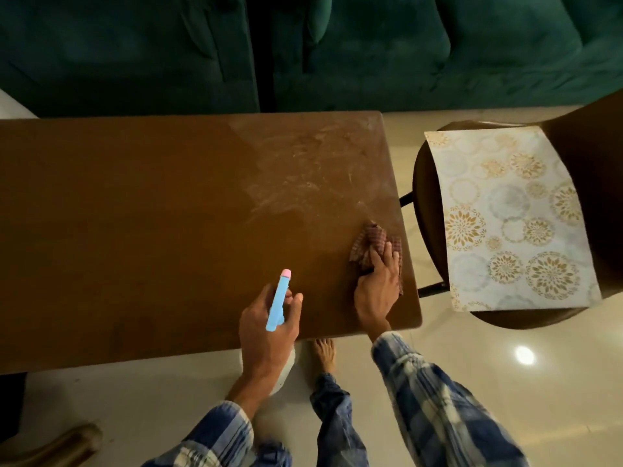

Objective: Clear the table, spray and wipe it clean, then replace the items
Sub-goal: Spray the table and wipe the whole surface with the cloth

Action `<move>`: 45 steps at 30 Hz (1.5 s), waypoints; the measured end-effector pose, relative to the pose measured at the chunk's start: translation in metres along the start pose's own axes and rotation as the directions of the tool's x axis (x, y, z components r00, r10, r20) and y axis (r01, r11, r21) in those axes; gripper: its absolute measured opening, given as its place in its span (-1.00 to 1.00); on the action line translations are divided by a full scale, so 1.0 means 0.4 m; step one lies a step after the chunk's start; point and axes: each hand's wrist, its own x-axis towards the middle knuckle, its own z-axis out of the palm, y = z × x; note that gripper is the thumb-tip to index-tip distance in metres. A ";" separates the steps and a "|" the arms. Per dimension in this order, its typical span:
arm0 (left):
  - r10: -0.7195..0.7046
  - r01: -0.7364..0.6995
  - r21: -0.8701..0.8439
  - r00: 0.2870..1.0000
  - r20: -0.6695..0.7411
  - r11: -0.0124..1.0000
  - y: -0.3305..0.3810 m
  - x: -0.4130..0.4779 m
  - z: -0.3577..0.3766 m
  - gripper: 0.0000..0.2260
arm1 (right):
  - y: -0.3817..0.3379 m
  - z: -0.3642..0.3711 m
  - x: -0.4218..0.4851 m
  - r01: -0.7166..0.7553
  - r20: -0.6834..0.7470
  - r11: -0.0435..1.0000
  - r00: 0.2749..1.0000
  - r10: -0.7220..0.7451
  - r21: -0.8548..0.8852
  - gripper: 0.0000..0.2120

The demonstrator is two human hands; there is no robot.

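The brown wooden table (141,203) fills the left and middle of the view, with whitish wet smears across its far right part. My right hand (377,284) presses a dark red checked cloth (372,239) flat on the table near its right front corner. My left hand (269,318) grips a spray bottle (279,299) with a light blue head and pink nozzle, held above the table's front edge; the white bottle body hangs below my hand, mostly hidden.
A dark wooden chair (428,183) stands right of the table, with a patterned white and gold mat (505,220) lying on its seat. A dark green sofa (371,52) runs along the far side. My bare foot (325,355) rests on the pale tiled floor.
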 end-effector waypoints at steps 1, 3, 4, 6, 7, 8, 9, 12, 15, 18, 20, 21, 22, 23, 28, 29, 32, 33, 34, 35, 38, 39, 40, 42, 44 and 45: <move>-0.007 0.007 0.003 1.000 -0.023 1.000 -0.001 0.021 -0.009 -0.88 | -0.040 0.013 0.008 -0.007 -0.007 1.000 1.000 0.007 -0.002 -0.38; -0.024 0.024 -0.010 0.998 -0.059 1.000 0.005 0.068 -0.023 -0.86 | -0.104 0.051 0.001 0.300 0.083 0.954 0.951 -0.297 -0.029 -0.37; -0.031 0.030 -0.007 0.997 -0.066 1.000 0.010 0.088 -0.028 -0.86 | -0.113 0.069 -0.012 0.495 0.166 0.868 0.860 -0.482 -0.047 -0.36; -0.064 0.066 0.023 0.996 -0.064 0.998 0.023 0.128 -0.025 -0.85 | -0.107 0.079 -0.003 0.653 0.254 0.753 0.743 -0.619 -0.078 -0.37; -0.089 0.092 0.040 0.994 -0.061 0.995 0.029 0.149 -0.020 -0.83 | -0.101 0.074 0.015 0.601 0.240 0.794 0.786 -0.569 -0.086 -0.36; -0.105 0.108 0.043 0.993 -0.060 0.993 0.035 0.165 -0.013 -0.80 | -0.092 0.060 0.029 0.503 0.210 0.859 0.854 -0.477 -0.094 -0.35; -0.112 0.114 0.037 0.992 -0.063 0.993 0.041 0.179 -0.005 -0.78 | -0.082 0.043 0.036 0.408 0.182 0.907 0.904 -0.386 -0.104 -0.33; -0.100 0.100 -0.004 0.990 -0.095 0.995 0.069 0.223 0.010 -0.79 | -0.057 0.018 0.045 0.351 0.140 0.928 0.932 -0.334 -0.124 -0.32; -0.104 0.103 -0.009 0.986 -0.133 0.995 0.074 0.250 0.022 -0.77 | -0.079 0.035 0.041 0.265 0.085 0.959 0.963 -0.257 -0.100 -0.37; -0.075 0.075 -0.006 0.982 -0.172 0.997 0.069 0.269 0.015 -0.84 | -0.156 0.085 0.036 0.291 0.087 0.954 0.955 -0.285 -0.069 -0.34; -0.039 0.040 0.003 0.982 -0.182 0.999 0.057 0.286 0.008 -0.84 | -0.219 0.127 0.053 0.625 0.220 0.780 0.764 -0.606 -0.023 -0.31; -0.023 0.026 0.013 0.983 -0.184 1.000 0.052 0.291 0.002 -0.83 | -0.247 0.143 0.071 0.772 0.298 0.636 0.604 -0.739 0.011 -0.33; -0.010 0.014 0.020 0.982 -0.187 1.000 0.050 0.302 0.001 -0.83 | -0.277 0.155 0.108 0.847 0.335 0.531 0.492 -0.804 0.032 -0.33; 0.006 -0.001 0.024 0.981 -0.194 1.000 0.047 0.310 -0.002 -0.84 | -0.305 0.159 0.148 0.856 0.336 0.516 0.477 -0.812 0.033 -0.32; 0.009 -0.012 -0.010 0.969 -0.247 1.000 0.052 0.370 -0.008 -0.82 | -0.377 0.131 0.306 0.379 0.122 0.923 0.921 -0.370 -0.062 -0.28; -0.005 0.001 -0.016 0.965 -0.261 1.000 0.054 0.387 -0.005 -0.83 | -0.393 0.135 0.301 0.438 0.139 0.896 0.894 -0.425 -0.075 -0.27; -0.008 0.008 0.002 0.962 -0.274 1.000 0.071 0.429 0.005 -0.80 | -0.410 0.173 0.249 0.789 0.322 0.614 0.585 -0.745 -0.014 -0.32; -0.002 0.005 0.011 0.963 -0.271 1.000 0.079 0.444 0.005 -0.79 | -0.414 0.181 0.254 0.853 0.354 0.521 0.488 -0.798 -0.001 -0.35; -0.004 0.008 0.015 0.964 -0.266 1.000 0.078 0.460 0.005 -0.79 | -0.420 0.188 0.277 0.861 0.338 0.509 0.477 -0.811 0.006 -0.36; -0.007 0.010 0.010 0.963 -0.268 1.000 0.079 0.476 0.003 -0.81 | -0.426 0.183 0.311 0.810 0.285 0.586 0.563 -0.776 -0.005 -0.34; -0.042 0.036 -0.024 0.954 -0.298 0.999 0.070 0.520 -0.006 -0.87 | -0.439 0.139 0.392 0.504 0.184 0.861 0.855 -0.485 -0.073 -0.26; -0.066 0.057 -0.039 0.948 -0.313 0.998 0.070 0.536 -0.010 -0.87 | -0.451 0.135 0.397 0.499 0.198 0.861 0.857 -0.475 -0.093 -0.26; -0.087 0.075 -0.049 0.944 -0.320 0.996 0.067 0.547 -0.013 -0.87 | -0.463 0.139 0.388 0.540 0.233 0.836 0.829 -0.508 -0.097 -0.27; -0.087 0.077 -0.042 0.940 -0.330 0.996 0.060 0.567 -0.022 -0.87 | -0.505 0.169 0.354 0.692 0.319 0.718 0.697 -0.642 -0.067 -0.29; -0.061 0.059 -0.016 0.941 -0.332 0.998 0.048 0.585 -0.037 -0.83 | -0.571 0.230 0.323 0.827 0.409 0.562 0.512 -0.755 0.002 -0.37; -0.051 0.052 -0.007 0.941 -0.334 0.999 0.041 0.594 -0.046 -0.82 | -0.614 0.260 0.315 0.873 0.437 0.486 0.425 -0.793 0.032 -0.43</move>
